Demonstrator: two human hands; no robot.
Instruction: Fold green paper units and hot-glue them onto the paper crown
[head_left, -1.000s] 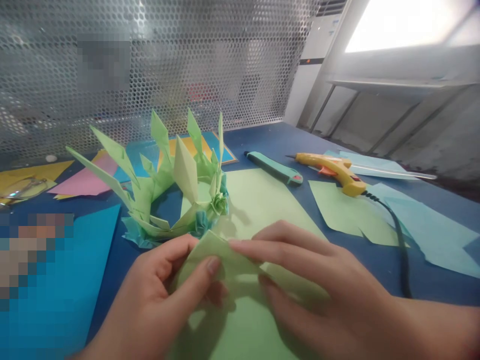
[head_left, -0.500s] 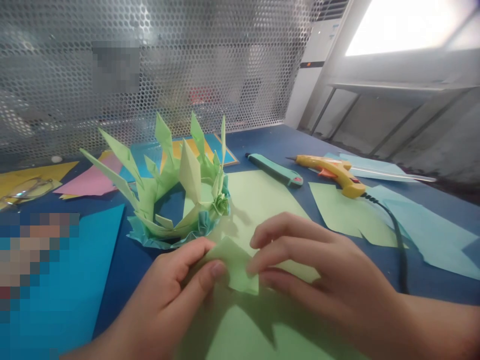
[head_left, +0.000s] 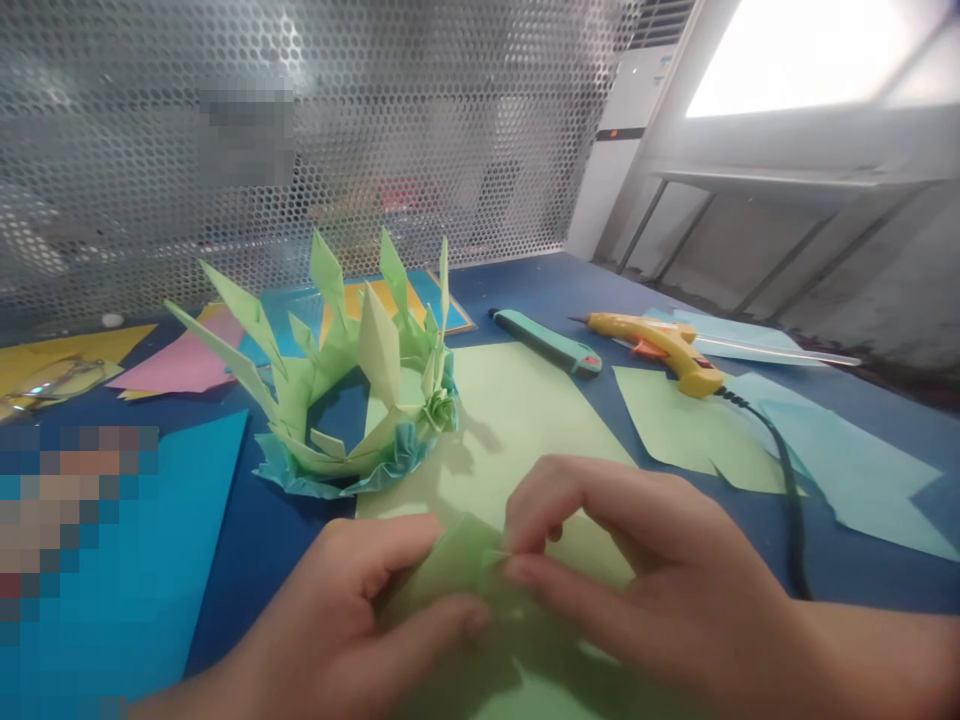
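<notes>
A small piece of folded green paper (head_left: 457,560) is held between my two hands, low in the middle of the view. My left hand (head_left: 352,610) grips its left side, thumb in front and fingers behind. The thumb and forefinger of my right hand (head_left: 622,580) pinch its right corner. Under my hands lies a large sheet of light green paper (head_left: 517,400). Just beyond my left hand stands a green paper crown (head_left: 330,445) with upright pointed spikes, a small green rosette and crumpled blue-green paper round its base.
A teal utility knife (head_left: 547,342) and a yellow glue gun (head_left: 660,340) with a black cord lie behind my right hand. Pale blue sheets (head_left: 862,440) are at the right, a blue sheet (head_left: 202,500) at the left. A perforated metal panel (head_left: 450,130) borders the table's back.
My right fingers have closed from a loose spread into a pinch on the paper's corner. The paper and both hands have moved slightly lower, and the paper has turned.
</notes>
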